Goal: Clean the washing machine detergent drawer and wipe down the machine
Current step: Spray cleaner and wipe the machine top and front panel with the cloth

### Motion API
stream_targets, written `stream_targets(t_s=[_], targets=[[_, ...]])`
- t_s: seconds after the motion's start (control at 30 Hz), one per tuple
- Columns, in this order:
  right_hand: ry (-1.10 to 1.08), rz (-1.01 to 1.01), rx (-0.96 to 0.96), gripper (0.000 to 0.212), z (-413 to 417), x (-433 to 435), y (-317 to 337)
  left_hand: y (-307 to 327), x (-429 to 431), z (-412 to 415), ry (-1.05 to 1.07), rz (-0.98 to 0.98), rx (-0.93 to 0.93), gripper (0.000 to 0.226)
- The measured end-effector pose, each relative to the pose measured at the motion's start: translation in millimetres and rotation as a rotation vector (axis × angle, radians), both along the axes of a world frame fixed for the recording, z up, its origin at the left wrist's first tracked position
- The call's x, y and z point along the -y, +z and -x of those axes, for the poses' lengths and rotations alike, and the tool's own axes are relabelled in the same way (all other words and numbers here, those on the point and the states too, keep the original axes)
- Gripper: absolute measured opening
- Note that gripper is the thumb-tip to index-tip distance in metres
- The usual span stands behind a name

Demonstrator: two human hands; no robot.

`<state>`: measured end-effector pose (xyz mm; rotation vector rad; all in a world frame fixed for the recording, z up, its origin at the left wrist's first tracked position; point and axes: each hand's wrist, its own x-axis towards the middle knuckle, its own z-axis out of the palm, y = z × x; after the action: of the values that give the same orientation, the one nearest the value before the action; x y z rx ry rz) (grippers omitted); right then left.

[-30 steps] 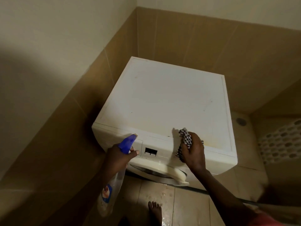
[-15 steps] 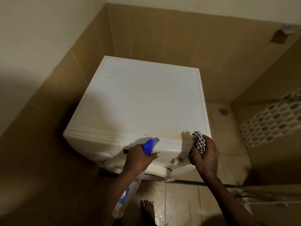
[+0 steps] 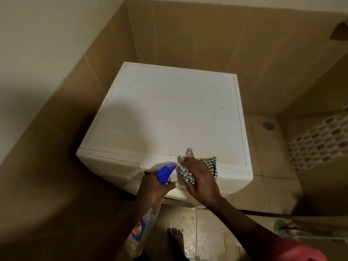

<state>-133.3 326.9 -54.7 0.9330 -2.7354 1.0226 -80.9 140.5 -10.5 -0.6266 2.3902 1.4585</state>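
A white washing machine (image 3: 169, 113) stands in a tiled corner, seen from above. Its detergent drawer front (image 3: 113, 164) sits closed at the left of the control panel. My left hand (image 3: 153, 189) grips a clear spray bottle (image 3: 139, 230) with a blue trigger head (image 3: 165, 172), held in front of the panel. My right hand (image 3: 200, 179) presses a black-and-white checked cloth (image 3: 209, 164) flat against the machine's front top edge and panel, just right of the spray head. A yellowish stain marks the lid near the cloth.
Tan tiled walls close in behind and to the left of the machine. A white perforated basket (image 3: 320, 140) stands at the right. A floor drain (image 3: 268, 125) lies behind it. The floor tiles (image 3: 203, 232) below look wet, with my bare foot (image 3: 176, 240) on them.
My right hand has opened out the bunched cloth and laid it flat on the machine's front edge, moving left toward the spray head. The left hand still holds the bottle.
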Motion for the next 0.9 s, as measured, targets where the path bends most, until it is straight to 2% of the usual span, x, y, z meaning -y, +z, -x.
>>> stream_targets(t_s=[0.07, 0.27, 0.37, 0.47, 0.63, 0.8, 0.9], targets=[[0.128, -0.052, -0.030, 0.044, 6.3, -6.1, -0.6, -2.8, 3.1, -1.8, 0.020, 0.002, 0.002, 0.039], [-0.107, 0.023, 0.013, 0.046, 17.7, 3.1, 6.8, -5.1, 23.4, -4.9, 0.121, -0.032, -0.012, 0.024], [-0.060, 0.004, -0.022, 0.049, -13.6, 0.5, -1.4, -6.4, 35.2, -12.4, 0.089, -0.022, 0.010, 0.025], [0.006, -0.038, -0.046, 0.051, -5.7, -1.4, 2.4, -5.8, 47.5, -13.9, 0.077, -0.003, 0.013, 0.027], [-0.131, -0.019, 0.054, 0.050, 11.2, 29.9, 11.9, -10.1, 59.0, -24.4, 0.124, 0.009, 0.014, 0.030], [-0.003, -0.048, -0.011, 0.049, -7.1, 17.9, 10.9, -9.9, 61.9, -31.7, 0.112, -0.018, 0.040, 0.032], [-0.063, -0.053, 0.040, 0.044, 21.2, 31.7, 19.9, -6.4, 60.3, -31.9, 0.126, -0.049, 0.015, 0.032]])
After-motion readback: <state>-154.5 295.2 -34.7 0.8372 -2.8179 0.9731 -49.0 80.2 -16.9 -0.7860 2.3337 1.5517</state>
